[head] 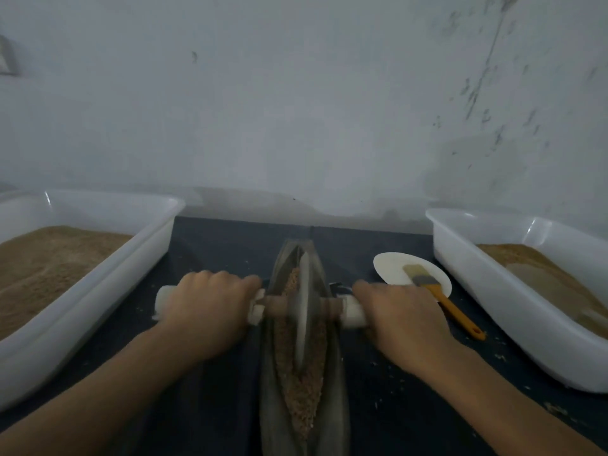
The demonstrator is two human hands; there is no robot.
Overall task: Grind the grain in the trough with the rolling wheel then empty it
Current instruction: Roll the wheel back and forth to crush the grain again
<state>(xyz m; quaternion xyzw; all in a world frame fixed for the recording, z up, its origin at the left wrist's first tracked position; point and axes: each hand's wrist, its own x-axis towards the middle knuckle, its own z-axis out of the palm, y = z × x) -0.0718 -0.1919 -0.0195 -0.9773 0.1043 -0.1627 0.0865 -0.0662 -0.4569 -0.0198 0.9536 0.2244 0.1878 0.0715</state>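
Note:
A long, narrow dark metal trough (pixel 339 419) lies lengthwise in the middle of the dark table, pointing away from me. Brown grain (pixel 302 386) fills its groove. A grey metal rolling wheel (pixel 302 311) stands upright in the groove, about midway along the trough, on a wooden axle with white-wrapped handle ends. My left hand (pixel 210 307) grips the left handle. My right hand (pixel 398 320) grips the right handle (pixel 353 314). Both arms reach in from the bottom of the view.
A large white tub (pixel 98 284) with brown ground grain stands at the left, and another white tub (pixel 493 304) at the right. A white plate (pixel 391 266) with an orange-handled brush (pixel 441 294) lies just beyond my right hand. A pale wall closes the back.

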